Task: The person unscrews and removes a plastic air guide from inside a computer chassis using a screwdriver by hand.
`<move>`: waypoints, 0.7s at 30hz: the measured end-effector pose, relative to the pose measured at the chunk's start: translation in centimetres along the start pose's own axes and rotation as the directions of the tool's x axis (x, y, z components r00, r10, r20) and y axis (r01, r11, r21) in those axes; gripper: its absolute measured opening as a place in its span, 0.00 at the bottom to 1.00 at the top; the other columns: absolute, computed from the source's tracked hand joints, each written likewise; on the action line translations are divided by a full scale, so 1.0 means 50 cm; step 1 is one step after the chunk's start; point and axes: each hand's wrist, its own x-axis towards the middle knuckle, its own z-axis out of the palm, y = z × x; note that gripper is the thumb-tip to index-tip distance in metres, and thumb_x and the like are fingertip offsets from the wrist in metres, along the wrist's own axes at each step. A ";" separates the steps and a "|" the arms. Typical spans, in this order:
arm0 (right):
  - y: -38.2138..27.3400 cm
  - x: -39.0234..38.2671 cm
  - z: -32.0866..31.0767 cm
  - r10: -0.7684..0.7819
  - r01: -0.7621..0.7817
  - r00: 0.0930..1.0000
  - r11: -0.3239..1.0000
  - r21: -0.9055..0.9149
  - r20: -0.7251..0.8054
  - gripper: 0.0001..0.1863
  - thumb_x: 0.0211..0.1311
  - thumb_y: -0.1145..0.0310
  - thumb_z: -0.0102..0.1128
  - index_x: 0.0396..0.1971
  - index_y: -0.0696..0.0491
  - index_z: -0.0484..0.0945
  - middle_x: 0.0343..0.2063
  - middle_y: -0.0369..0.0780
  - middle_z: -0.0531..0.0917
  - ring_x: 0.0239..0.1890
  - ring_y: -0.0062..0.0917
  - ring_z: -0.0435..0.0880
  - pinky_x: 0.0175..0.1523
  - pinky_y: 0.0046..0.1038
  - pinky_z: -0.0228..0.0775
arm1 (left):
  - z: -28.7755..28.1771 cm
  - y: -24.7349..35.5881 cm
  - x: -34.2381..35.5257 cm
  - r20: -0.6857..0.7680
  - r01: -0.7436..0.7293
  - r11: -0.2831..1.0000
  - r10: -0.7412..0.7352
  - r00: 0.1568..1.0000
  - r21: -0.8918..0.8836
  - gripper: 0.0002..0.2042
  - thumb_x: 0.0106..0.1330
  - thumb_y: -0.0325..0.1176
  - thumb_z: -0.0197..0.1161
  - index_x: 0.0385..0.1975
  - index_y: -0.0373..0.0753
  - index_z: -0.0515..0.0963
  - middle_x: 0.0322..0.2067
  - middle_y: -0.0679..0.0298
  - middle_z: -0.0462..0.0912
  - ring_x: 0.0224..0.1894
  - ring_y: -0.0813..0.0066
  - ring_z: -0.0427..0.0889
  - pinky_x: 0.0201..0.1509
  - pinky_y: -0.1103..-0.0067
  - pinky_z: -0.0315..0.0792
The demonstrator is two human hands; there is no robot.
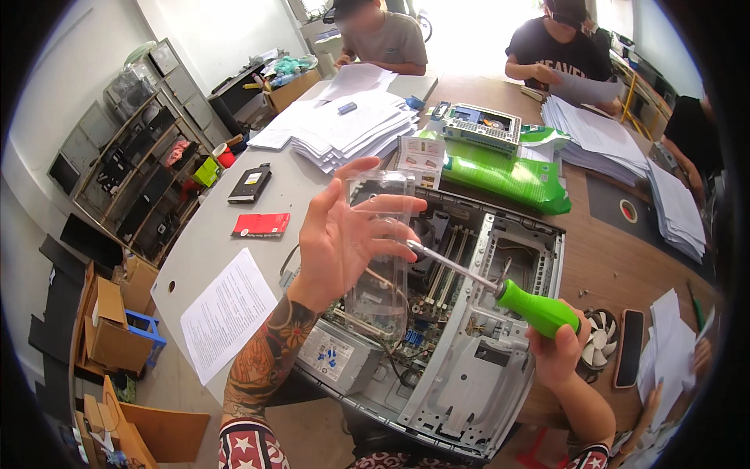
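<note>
My left hand (340, 238) holds up a clear plastic blister package (379, 301), with its fingers spread around and behind the see-through shell. In my right hand (558, 352) is a screwdriver (539, 307), gripped by its green handle. Its shaft points up and left, and the tip is close to my left fingertips. Below both hands lies an open desktop computer case (461, 391). The motherboard, cables and a power supply (336, 356) show inside it. The package partly covers the view of the board.
A metal drive cage (480, 127) rests on a green plastic bag (508, 180) beyond the case. A cooling fan (600, 340) and phone (630, 348) lie right. Leftward are a black drive (250, 184), red packet (262, 225) and printed sheet (229, 316). People sit beyond paper stacks (351, 129).
</note>
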 end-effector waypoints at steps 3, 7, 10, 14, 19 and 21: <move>-0.003 0.002 -0.002 0.014 -0.014 1.000 1.000 -0.004 0.013 0.31 0.60 0.45 0.56 0.29 0.66 0.76 0.16 0.39 0.76 0.13 0.16 0.68 0.20 0.20 0.61 | -0.009 -0.003 0.001 0.096 -0.057 0.995 0.064 0.993 -0.080 0.25 0.69 0.49 0.43 0.61 0.44 0.53 0.46 0.35 0.75 0.37 0.52 0.83 0.40 0.62 0.79; 0.000 0.000 -0.002 0.032 -0.032 0.999 0.999 -0.012 -0.005 0.30 0.59 0.45 0.57 0.29 0.65 0.77 0.17 0.39 0.77 0.13 0.15 0.68 0.18 0.18 0.58 | -0.006 -0.005 -0.003 0.041 -0.040 0.995 0.036 0.998 0.087 0.24 0.66 0.44 0.49 0.59 0.43 0.54 0.42 0.38 0.78 0.36 0.50 0.84 0.42 0.62 0.79; 0.001 0.001 0.002 0.030 -0.030 1.000 0.999 -0.030 -0.007 0.29 0.60 0.46 0.57 0.28 0.64 0.77 0.17 0.39 0.77 0.12 0.14 0.67 0.17 0.17 0.56 | -0.017 -0.014 0.003 0.019 -0.048 0.990 0.046 0.999 0.129 0.24 0.65 0.41 0.49 0.58 0.41 0.54 0.36 0.40 0.81 0.34 0.48 0.84 0.40 0.62 0.80; -0.001 0.003 0.000 0.017 -0.019 1.000 0.997 -0.078 -0.022 0.29 0.61 0.47 0.56 0.25 0.64 0.77 0.14 0.36 0.75 0.12 0.14 0.67 0.16 0.18 0.53 | -0.015 -0.012 0.004 0.037 -0.065 0.985 0.060 0.998 0.160 0.25 0.66 0.41 0.47 0.58 0.36 0.54 0.35 0.38 0.80 0.31 0.50 0.85 0.34 0.63 0.81; 0.003 0.005 0.003 -0.003 0.003 1.000 0.998 -0.068 -0.001 0.24 0.60 0.54 0.56 0.20 0.63 0.77 0.12 0.37 0.73 0.11 0.15 0.68 0.16 0.19 0.54 | -0.026 -0.017 0.004 0.031 -0.006 0.995 0.003 1.000 0.098 0.24 0.67 0.41 0.47 0.58 0.36 0.54 0.33 0.40 0.80 0.30 0.53 0.84 0.34 0.65 0.80; 0.006 0.004 0.000 -0.007 0.007 1.000 0.997 -0.078 0.010 0.24 0.59 0.54 0.56 0.20 0.63 0.77 0.12 0.37 0.73 0.11 0.15 0.68 0.16 0.19 0.54 | -0.025 -0.017 0.005 0.033 -0.012 0.999 0.010 0.999 0.045 0.23 0.68 0.40 0.48 0.57 0.35 0.54 0.33 0.40 0.80 0.30 0.53 0.84 0.35 0.66 0.80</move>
